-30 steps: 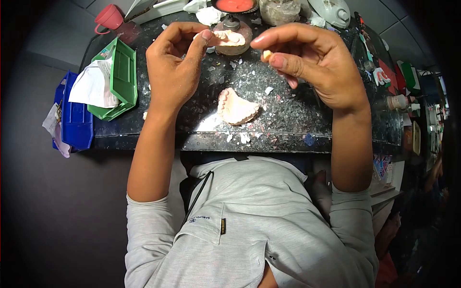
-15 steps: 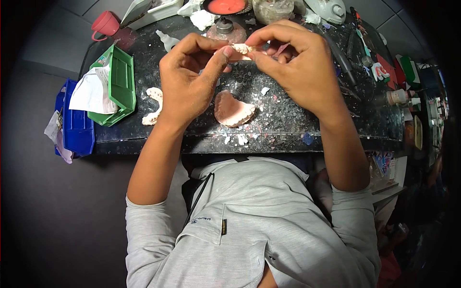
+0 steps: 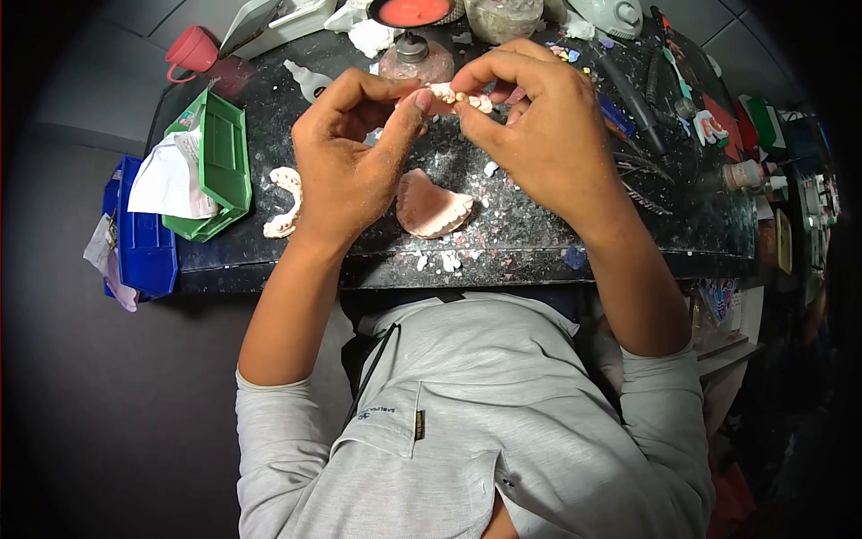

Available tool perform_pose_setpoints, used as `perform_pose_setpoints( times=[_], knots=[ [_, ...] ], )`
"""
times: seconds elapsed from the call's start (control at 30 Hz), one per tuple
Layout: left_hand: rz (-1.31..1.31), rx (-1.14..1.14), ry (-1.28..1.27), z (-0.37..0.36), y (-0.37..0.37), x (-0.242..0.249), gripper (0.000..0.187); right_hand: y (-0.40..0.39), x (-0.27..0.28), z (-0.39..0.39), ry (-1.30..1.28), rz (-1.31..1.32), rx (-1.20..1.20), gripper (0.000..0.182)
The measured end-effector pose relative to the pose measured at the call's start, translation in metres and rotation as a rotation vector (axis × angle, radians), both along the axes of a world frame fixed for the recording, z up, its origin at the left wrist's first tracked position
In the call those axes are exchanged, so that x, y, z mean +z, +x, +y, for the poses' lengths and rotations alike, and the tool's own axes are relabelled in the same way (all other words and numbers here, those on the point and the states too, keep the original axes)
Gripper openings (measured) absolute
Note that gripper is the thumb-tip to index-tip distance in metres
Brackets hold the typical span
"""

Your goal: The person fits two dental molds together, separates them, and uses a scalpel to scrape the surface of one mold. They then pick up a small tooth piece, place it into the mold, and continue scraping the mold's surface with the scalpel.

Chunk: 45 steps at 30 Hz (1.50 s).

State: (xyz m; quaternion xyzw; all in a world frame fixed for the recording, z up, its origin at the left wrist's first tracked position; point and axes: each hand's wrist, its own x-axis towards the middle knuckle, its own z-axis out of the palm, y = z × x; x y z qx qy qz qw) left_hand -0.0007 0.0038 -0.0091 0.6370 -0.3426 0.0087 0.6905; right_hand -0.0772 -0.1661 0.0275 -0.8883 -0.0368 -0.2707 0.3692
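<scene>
A pale pink plaster dental cast (image 3: 443,92) is held up over the bench, its row of teeth uppermost. My left hand (image 3: 350,157) is closed on its left end, thumb in front and fingers behind. At the right part of the cast, my right hand (image 3: 543,126) pinches with thumb and index finger, and a small yellowish tooth (image 3: 461,96) shows at the thumb tip. Below the hands lies a second pink plaster cast (image 3: 433,207) with a broad flat base. A horseshoe-shaped cast (image 3: 285,205) rests beside my left wrist.
Plaster crumbs litter the black bench (image 3: 359,269). To the left are a green bin (image 3: 229,166) with papers, a blue bin (image 3: 148,256) and a pink mug (image 3: 191,52). A glass spirit burner (image 3: 413,58) and a bowl of red material (image 3: 413,11) stand behind the hands.
The cast has turned slightly, so more of its right teeth show. My right thumb and fingertips have shifted along it, and a yellowish tooth now shows there. My left hand keeps its hold.
</scene>
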Motion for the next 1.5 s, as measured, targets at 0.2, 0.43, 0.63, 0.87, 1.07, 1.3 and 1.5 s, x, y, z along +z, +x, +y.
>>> perform_pose_setpoints(
  times=[0.2,0.43,0.63,0.87,1.07,1.3,1.5],
  knots=[
    [-0.049,0.043,0.023,0.0003,0.0027,-0.0021,0.010,-0.0009,-0.0003,-0.0011,0.042,0.063,-0.029,0.017],
    [-0.147,0.095,0.069,-0.0001,-0.0014,-0.0007,0.010,0.0004,-0.0026,-0.0012,0.036,0.045,-0.043,0.015],
    [-0.161,0.079,0.087,0.0005,-0.0020,-0.0010,0.010,-0.0001,-0.0018,-0.0010,0.005,0.061,-0.062,0.015],
    [-0.054,0.021,0.051,0.0022,0.0002,0.0011,0.010,-0.0012,0.0001,-0.0017,0.003,0.025,-0.026,0.015],
    [0.001,-0.035,-0.052,0.0009,0.0013,-0.0005,0.008,-0.0013,0.0010,-0.0009,0.016,-0.009,-0.013,0.015],
    [-0.048,-0.020,-0.010,0.0022,0.0036,-0.0013,0.009,-0.0022,0.0028,-0.0017,0.006,0.012,-0.010,0.015],
    [-0.021,-0.011,-0.039,0.0019,0.0032,0.0006,0.010,-0.0027,0.0035,-0.0021,0.021,0.012,-0.001,0.015]
  ],
)
